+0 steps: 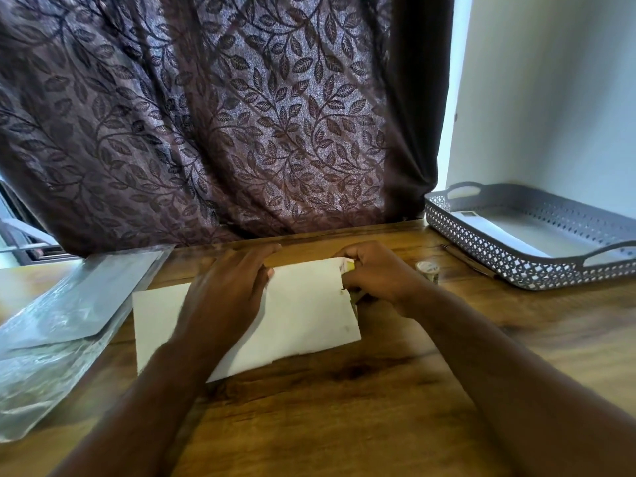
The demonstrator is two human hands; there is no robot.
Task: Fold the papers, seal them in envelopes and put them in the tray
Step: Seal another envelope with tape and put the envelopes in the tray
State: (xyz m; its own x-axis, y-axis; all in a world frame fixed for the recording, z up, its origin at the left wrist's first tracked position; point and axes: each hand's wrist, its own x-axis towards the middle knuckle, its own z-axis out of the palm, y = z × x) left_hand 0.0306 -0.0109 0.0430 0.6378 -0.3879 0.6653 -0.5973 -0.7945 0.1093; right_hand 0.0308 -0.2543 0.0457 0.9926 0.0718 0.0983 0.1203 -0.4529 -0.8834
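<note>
White envelope (303, 311) lay on the table (344, 407) under the flat left hand (227, 287); the right hand (375, 273) gripped a glue stick (347, 266) at its end. Sealing, I judged; next, pressing the flap shut.

Left hand (227, 287) palm down, fingers extended, right hand (375, 273) curled in a grip on a yellowish stick (347, 266)

Brown leaf-patterned curtain (223, 115), wooden table (344, 407), clear plastic wrapping (62, 321) at left, small round container (427, 270), white wall (550, 98)
</note>
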